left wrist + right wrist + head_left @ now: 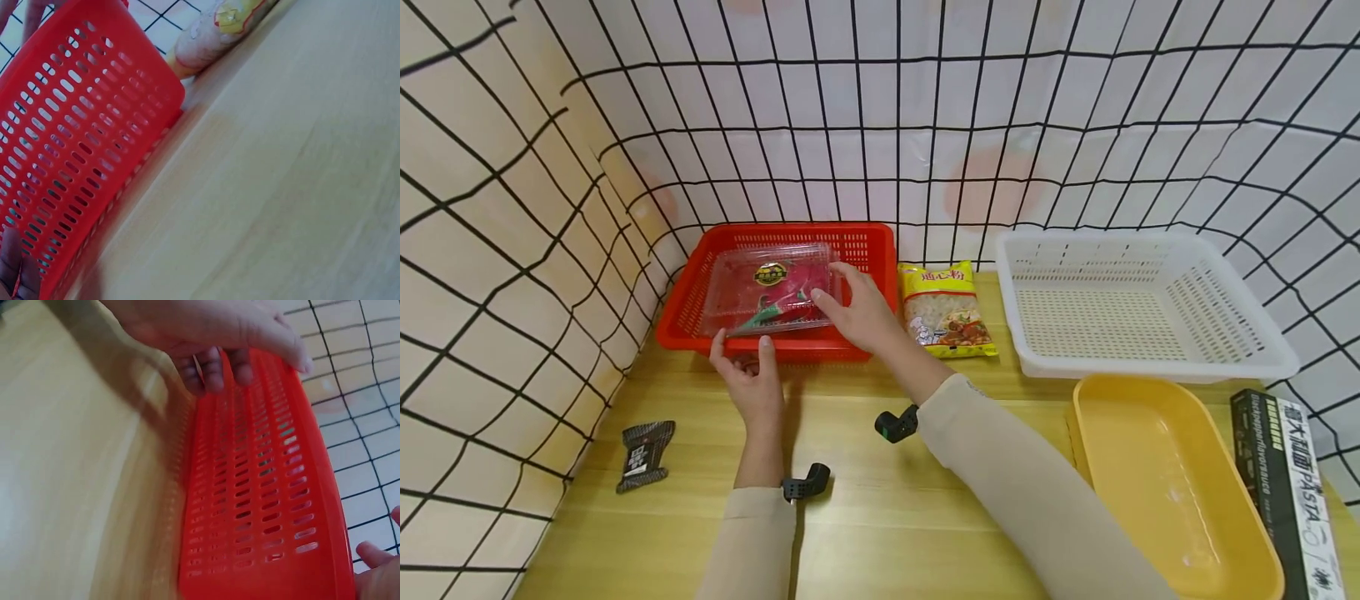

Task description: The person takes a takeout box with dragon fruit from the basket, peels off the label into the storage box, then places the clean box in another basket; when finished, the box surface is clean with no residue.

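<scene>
A clear plastic clamshell box (730, 279) with a round black-and-gold label lies in the red basket (688, 321). Magenta and green contents show through its lid. My right hand (861, 312) grips the box's right end, thumb over the top and fingers at the far edge. In front of the basket is my left hand (751, 383), its thumb and forefinger spread, with fingertips close to the box's front-left corner and the basket rim. In the right wrist view, the left hand (212, 328) has one finger along the rim and the others loosely bent beside the slotted wall.
A yellow pasta bag (947, 312) stands right of the red basket. Farther right are a white basket (1150, 367), a yellow tray (1165, 483) and a dark pasta box (1288, 492). A small black packet (645, 456) lies at left. Black wire mesh (857, 129) encloses the back and sides.
</scene>
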A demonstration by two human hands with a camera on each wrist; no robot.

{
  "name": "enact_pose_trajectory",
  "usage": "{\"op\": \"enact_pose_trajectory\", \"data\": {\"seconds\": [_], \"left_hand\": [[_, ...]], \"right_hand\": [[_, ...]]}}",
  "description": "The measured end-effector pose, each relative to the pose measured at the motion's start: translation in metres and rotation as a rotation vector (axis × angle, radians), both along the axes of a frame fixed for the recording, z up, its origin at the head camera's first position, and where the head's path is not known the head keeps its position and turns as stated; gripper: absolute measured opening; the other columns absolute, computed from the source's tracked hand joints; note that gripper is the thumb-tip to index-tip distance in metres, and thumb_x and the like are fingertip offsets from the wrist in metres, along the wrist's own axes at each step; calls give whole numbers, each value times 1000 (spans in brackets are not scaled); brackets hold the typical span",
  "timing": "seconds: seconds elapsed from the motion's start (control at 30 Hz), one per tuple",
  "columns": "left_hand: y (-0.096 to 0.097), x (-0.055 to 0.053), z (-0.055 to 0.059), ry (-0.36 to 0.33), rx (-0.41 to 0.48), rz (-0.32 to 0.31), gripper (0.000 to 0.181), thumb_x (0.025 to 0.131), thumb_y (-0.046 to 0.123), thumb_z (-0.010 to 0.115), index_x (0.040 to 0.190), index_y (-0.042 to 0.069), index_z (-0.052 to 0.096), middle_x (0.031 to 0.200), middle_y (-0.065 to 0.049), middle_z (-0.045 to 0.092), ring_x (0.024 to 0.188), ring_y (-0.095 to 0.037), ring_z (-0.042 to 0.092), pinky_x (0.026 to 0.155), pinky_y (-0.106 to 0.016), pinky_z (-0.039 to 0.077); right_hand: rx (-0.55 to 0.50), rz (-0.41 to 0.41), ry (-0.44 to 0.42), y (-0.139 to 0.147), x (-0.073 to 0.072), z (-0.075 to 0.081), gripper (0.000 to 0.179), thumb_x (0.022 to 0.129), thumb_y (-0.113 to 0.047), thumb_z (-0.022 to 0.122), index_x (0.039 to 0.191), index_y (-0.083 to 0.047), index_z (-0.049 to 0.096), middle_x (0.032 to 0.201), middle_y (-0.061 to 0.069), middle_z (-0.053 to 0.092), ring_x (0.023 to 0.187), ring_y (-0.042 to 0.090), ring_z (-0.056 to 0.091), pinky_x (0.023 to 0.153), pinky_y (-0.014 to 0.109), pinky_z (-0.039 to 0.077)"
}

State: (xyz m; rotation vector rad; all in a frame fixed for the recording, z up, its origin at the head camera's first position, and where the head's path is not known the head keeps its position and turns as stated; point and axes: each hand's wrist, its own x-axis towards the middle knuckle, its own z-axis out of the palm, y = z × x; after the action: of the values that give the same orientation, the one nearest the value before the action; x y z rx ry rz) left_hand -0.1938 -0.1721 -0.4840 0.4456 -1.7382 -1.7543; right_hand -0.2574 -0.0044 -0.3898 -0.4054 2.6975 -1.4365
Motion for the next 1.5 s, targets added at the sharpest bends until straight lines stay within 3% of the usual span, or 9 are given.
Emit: {"op": "enact_pose_trajectory", "data": {"seconds": [0.2, 0.4, 0.63, 0.8, 1.0, 1.23, 1.5], "left_hand": [[4, 6, 10, -8, 6, -3, 67, 100, 23, 65, 154, 19, 25, 137, -16, 49, 100, -15, 48, 82, -21, 43], [-2, 2, 0, -3, 0, 3, 69, 99, 26, 66, 155, 25, 25, 144, -16, 48, 103, -16, 47, 82, -19, 43], [2, 0, 0, -3, 9, -15, 69, 99, 31, 66, 155, 28, 25, 140, -16, 50, 103, -18, 48, 82, -21, 44], [2, 0, 0, 17, 12, -10, 68, 99, 32, 66, 154, 29, 27, 134, -18, 54, 103, -19, 50, 84, -21, 45], [1, 1, 0, 20, 8, -19, 68, 99, 32, 66, 154, 29, 26, 137, -21, 53, 107, -20, 51, 87, -21, 46], [0, 1, -1, 23, -5, -16, 68, 100, 32, 66, 154, 28, 25, 144, -14, 50, 111, -18, 50, 87, -18, 47], [0, 1, 0, 13, 0, -23, 70, 100, 31, 65, 155, 29, 23, 147, -15, 47, 112, -20, 50, 85, -15, 47]], "right_hand": [[-55, 8, -89, -7, -14, -2, 67, 97, -50, 63, 155, -29, 37, 158, 8, 43, 144, 32, 42, 110, 58, 45], [-91, 21, -166, -15, -25, -5, 68, 97, -51, 63, 156, -33, 35, 158, 6, 44, 142, 31, 45, 110, 53, 46], [-128, 11, -250, -16, -37, -9, 65, 100, -46, 61, 157, -31, 34, 160, 9, 43, 143, 33, 44, 115, 53, 42], [-157, 31, -294, -19, -40, -11, 59, 104, -40, 57, 157, -30, 35, 158, 11, 44, 137, 32, 49, 113, 49, 45], [-138, 18, -297, -22, -41, -12, 55, 105, -36, 56, 156, -28, 38, 155, 13, 48, 130, 32, 55, 108, 45, 50], [-79, 20, -281, -23, -42, -15, 52, 105, -33, 55, 155, -25, 42, 156, 12, 47, 138, 32, 50, 116, 48, 42], [-49, 14, -256, -24, -44, -16, 47, 106, -26, 53, 152, -21, 44, 149, 15, 52, 125, 30, 54, 113, 45, 45]]}}
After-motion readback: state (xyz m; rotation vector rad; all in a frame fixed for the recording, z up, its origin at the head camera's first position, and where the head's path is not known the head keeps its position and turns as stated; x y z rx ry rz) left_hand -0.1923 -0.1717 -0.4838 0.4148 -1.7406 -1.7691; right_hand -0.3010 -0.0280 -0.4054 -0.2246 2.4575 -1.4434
